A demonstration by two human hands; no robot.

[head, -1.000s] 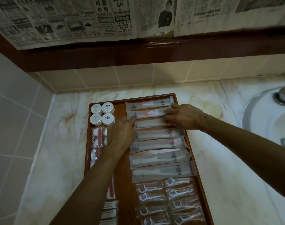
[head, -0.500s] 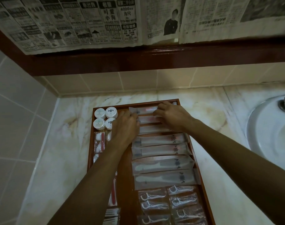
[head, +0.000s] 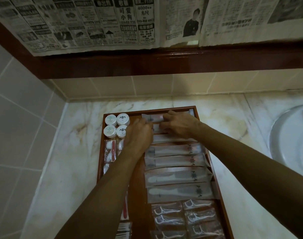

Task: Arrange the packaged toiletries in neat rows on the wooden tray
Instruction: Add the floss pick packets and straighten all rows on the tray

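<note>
Both hands (farther back) on packets

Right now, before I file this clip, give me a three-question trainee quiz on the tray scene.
1. True or false: the four round white jars sit at the far left corner of the wooden tray.
2. Which lies nearest the camera on the tray's right side? A) floss pick packets B) round jars C) comb sachets
3. Fill in: both the left hand and the right hand are on the long sachets at the tray's ____ end.

Key: 1 true; 2 A; 3 far.
</note>
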